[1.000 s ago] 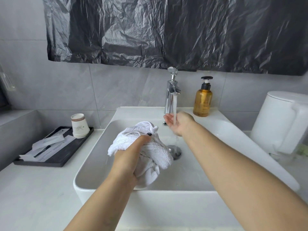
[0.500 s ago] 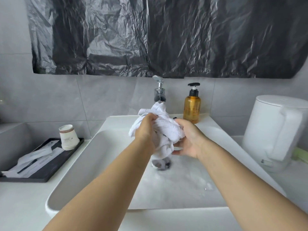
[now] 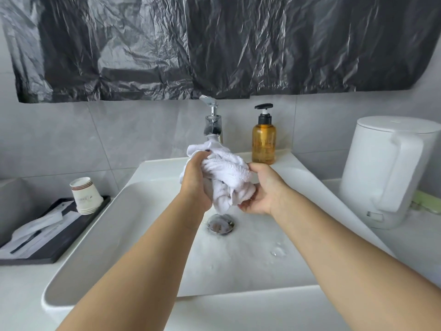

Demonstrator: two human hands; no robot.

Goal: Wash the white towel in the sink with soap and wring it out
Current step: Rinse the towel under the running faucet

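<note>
- Gripping the white towel (image 3: 224, 173) from both sides now: a second ago only the left hand (image 3: 195, 182) held the bundle low over the basin while the right hand (image 3: 259, 189) was cupped under the running water.
- Left grip: fingers curled over the top of the bunched cloth, clamped on it.
- Right grip: thumb and fingers pinch the lower right folds of the towel, clamped there too.
- The towel has come up from the middle of the frame to just below the faucet (image 3: 212, 123) spout, centre of the frame, its top touching or nearly touching the outlet; a tail hangs down above the drain (image 3: 221, 224).
- Foam or water film lies on the floor of the sink (image 3: 133, 197), with bubbles at lower right of the basin.
- The soap bottle (image 3: 264, 137) stands just right of the faucet, untouched by either hand.
- My reading: with both hands on the cloth under the spout, the step is wetting or rinsing by kneading; wringing looks still to come, since the towel is bunched, not twisted.
</note>
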